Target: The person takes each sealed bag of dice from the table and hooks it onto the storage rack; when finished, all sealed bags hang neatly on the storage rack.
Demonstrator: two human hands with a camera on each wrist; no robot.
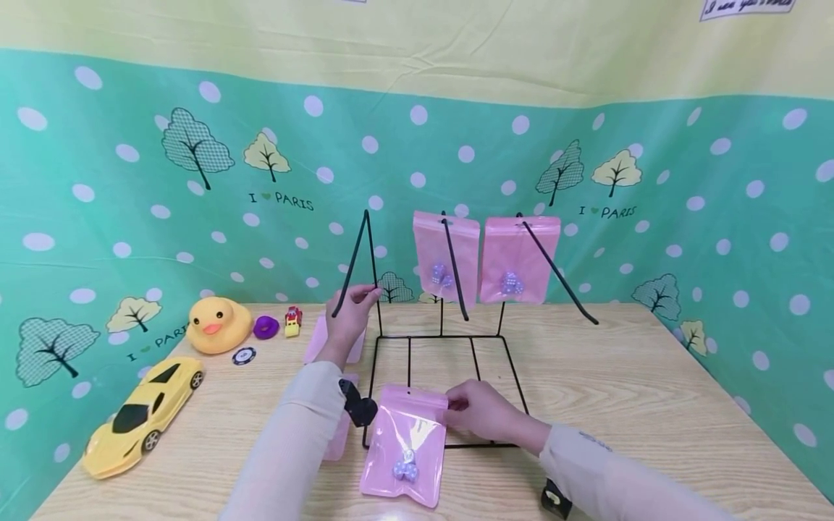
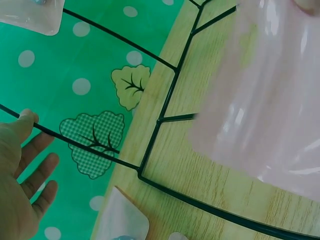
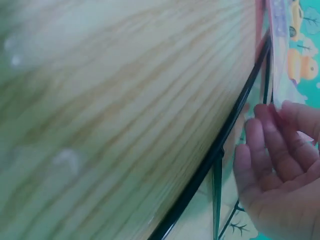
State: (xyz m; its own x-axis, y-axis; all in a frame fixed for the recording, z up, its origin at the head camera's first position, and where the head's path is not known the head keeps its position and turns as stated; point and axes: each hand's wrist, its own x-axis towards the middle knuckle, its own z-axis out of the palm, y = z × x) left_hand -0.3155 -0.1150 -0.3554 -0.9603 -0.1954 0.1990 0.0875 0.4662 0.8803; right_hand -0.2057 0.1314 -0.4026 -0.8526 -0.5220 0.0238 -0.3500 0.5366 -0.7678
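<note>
Pouch (image 1: 396, 438) is pinched in the right grip (image 1: 487, 411).

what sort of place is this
Probably a staged tabletop set, perhaps indoors: a printed cloth surrounds a wood-grain table, where a toy duck sits near a wire rack hung with pink bags.

The right hand (image 3: 280, 175) pinches a pink bag (image 3: 281, 65) — near a black wire frame (image 3: 220, 137).

The left hand (image 1: 350, 316) grips, stretched farther forward. The right hand (image 1: 487, 411) pinches, nearer the body.
</note>
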